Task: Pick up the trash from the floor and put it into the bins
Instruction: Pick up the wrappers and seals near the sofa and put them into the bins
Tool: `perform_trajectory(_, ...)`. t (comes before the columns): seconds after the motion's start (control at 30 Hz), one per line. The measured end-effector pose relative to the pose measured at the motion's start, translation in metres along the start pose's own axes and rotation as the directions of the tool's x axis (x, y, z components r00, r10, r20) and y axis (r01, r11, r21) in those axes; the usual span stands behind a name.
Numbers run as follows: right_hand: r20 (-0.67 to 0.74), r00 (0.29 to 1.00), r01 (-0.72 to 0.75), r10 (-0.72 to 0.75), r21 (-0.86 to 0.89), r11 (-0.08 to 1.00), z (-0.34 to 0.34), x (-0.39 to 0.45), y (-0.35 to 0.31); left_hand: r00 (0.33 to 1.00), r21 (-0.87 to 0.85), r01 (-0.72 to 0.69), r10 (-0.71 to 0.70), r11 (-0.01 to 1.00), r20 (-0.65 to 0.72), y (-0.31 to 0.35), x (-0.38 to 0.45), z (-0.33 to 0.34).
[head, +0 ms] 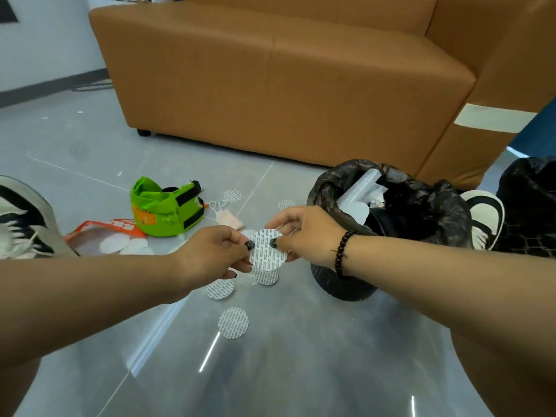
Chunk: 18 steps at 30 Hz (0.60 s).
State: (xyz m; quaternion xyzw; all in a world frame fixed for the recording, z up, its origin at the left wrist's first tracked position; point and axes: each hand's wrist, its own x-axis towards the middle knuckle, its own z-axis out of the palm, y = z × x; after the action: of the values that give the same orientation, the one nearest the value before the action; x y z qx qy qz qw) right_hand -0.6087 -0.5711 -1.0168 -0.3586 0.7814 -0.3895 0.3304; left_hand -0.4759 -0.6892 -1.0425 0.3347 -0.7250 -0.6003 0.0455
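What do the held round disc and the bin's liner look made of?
Disc: thin, matte white, printed, pinched flat by both thumbs; probably foam or paper seal liner. Bin liner: thin glossy black plastic film, crinkled and folded over the rim.

I see both forearms bare, no sleeves in view. The right wrist carries a bracelet (343,254) of round dark beads in a single strand. Dark polish with a speckled finish covers the thumbnail of the left hand (210,254) and of the right hand (307,233). Two white shoes (487,218) with black trim show
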Motion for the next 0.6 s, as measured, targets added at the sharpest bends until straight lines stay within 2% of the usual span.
perform_trajectory(0.1,-0.012,0.996,-0.091,0.091,-0.08,0.993,0.019,0.028,0.025,0.997,0.047,0.07,-0.072,0.996,0.042,-0.02,0.012,-0.017)
perform_trajectory(0.17,-0.059,0.988,-0.15,0.142,-0.175,0.973,0.027,0.047,0.047,0.993,0.124,0.112,-0.115,0.986,0.013,-0.038,0.021,-0.029)
perform_trajectory(0.27,-0.164,0.955,-0.277,0.246,-0.205,0.939,0.041,0.073,0.076,0.987,0.458,0.155,-0.119,0.875,-0.105,-0.08,0.035,-0.053)
perform_trajectory(0.33,-0.207,0.933,-0.33,0.294,-0.167,0.929,0.058,0.087,0.093,0.983,0.584,0.178,-0.122,0.792,-0.134,-0.109,0.044,-0.068)
perform_trajectory(0.4,-0.224,0.917,-0.365,0.329,-0.145,0.919,0.073,0.095,0.106,0.985,0.625,0.171,-0.116,0.762,-0.127,-0.128,0.049,-0.074)
perform_trajectory(0.47,-0.21,0.913,-0.389,0.348,-0.199,0.9,0.085,0.098,0.115,0.99,0.638,0.139,-0.091,0.757,-0.108,-0.139,0.055,-0.074)
perform_trajectory(0.6,-0.214,0.907,-0.414,0.362,-0.307,0.857,0.09,0.098,0.129,1.0,0.571,-0.003,0.015,0.821,-0.016,-0.139,0.061,-0.053)
